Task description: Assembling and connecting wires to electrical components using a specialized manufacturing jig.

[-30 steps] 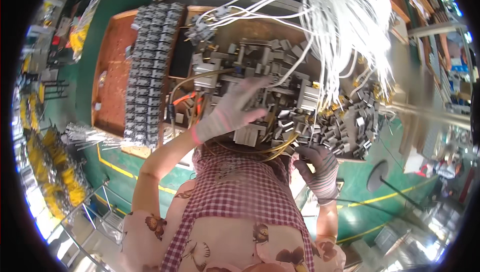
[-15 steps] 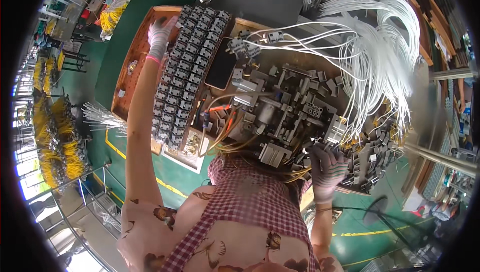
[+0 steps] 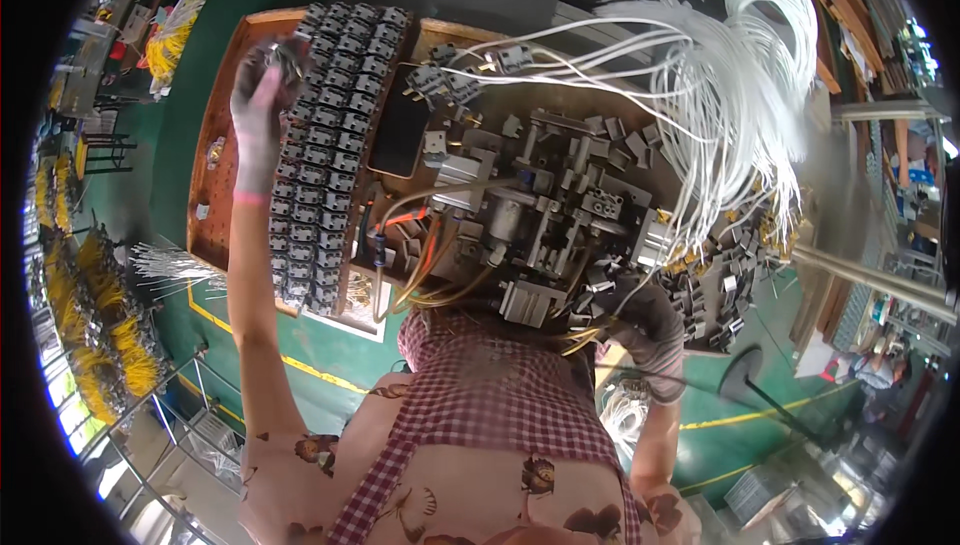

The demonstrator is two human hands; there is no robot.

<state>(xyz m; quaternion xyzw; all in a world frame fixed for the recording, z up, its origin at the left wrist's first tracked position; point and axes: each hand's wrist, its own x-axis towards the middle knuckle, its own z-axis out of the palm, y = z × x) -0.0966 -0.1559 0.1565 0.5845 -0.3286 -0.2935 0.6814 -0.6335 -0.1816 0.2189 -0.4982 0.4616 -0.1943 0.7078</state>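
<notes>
My left hand (image 3: 258, 110), in a pale glove with dark fingertips, is closed around a small grey block (image 3: 286, 60), blurred by motion. It is over the far end of a brown tray, beside long rows of grey metal blocks (image 3: 335, 135). My right hand (image 3: 648, 335), in a darkened glove, is at the near right of a metal fixture (image 3: 550, 210), its fingers curled. A white wire (image 3: 640, 287) runs down to its fingertips, apparently gripped there; the fingertips are partly hidden. Loose U-shaped metal clips (image 3: 710, 300) lie close to that hand.
A large bundle of white wires (image 3: 725, 95) lies at the far right, several leading to grey blocks (image 3: 440, 80). A dark phone (image 3: 402, 125) lies between the rows and the fixture. Tubes (image 3: 425, 280) loop at the fixture's near left. The brown tray (image 3: 215, 185) has raised edges.
My left hand has turned and closed on a small grey block above the tray. My right hand has curled and drawn nearer, with a white wire at its fingers. The whole view has shifted.
</notes>
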